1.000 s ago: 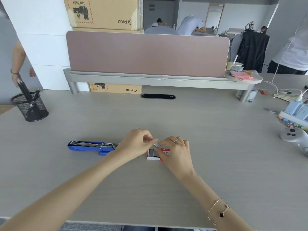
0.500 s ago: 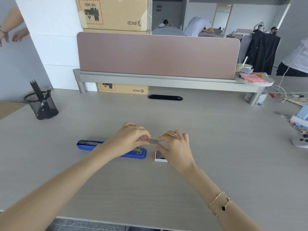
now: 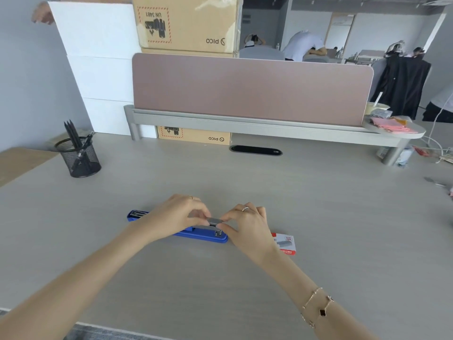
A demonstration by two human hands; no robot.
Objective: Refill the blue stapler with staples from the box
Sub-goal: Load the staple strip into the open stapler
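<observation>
Staples (image 3: 214, 221) (two-handed pinch grip) over stapler (image 3: 196, 235)

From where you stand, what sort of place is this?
Most likely a shared office. The grey desk has a pink divider panel along its back, a mesh pen holder stands at the left, and people sit at more desks beyond it.

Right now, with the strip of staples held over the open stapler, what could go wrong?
1. Both hands, left and right, pinch the staple strip only at its ends; it might snap or slip from the grip.
2. The stapler lies loose on the desk; nobody steadies it, so pressing the strip in could shove it sideways.
3. The staple box sits right beside the right wrist, so a sweep could knock it.
</observation>
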